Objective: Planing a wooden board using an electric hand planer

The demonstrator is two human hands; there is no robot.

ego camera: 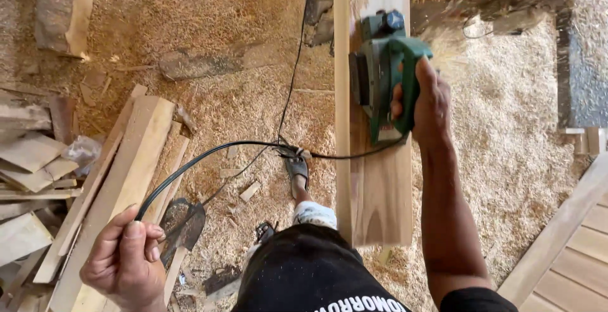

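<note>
Green planer (384, 71) rides the long plank (373, 179), right hand (423, 100) clenched round its rear handle, the sensible grip: it looks heavy and rigid. Left hand (126, 258) pinches the limp black cord (209, 153) aside.

Right hand (423, 106) wraps the green planer (386, 71) handle, so its fingers and the trigger are hidden. Planer sole out of sight against the plank (373, 191). Plank's far end runs off the top edge; its near end disappears behind the person's black shorts (304, 274). Left hand (126, 261) cut by the bottom edge, palm side hidden. Black cord (209, 153) vanishes inside that fist. Flying shavings (456, 14) beyond the planer are pure blur.
</note>
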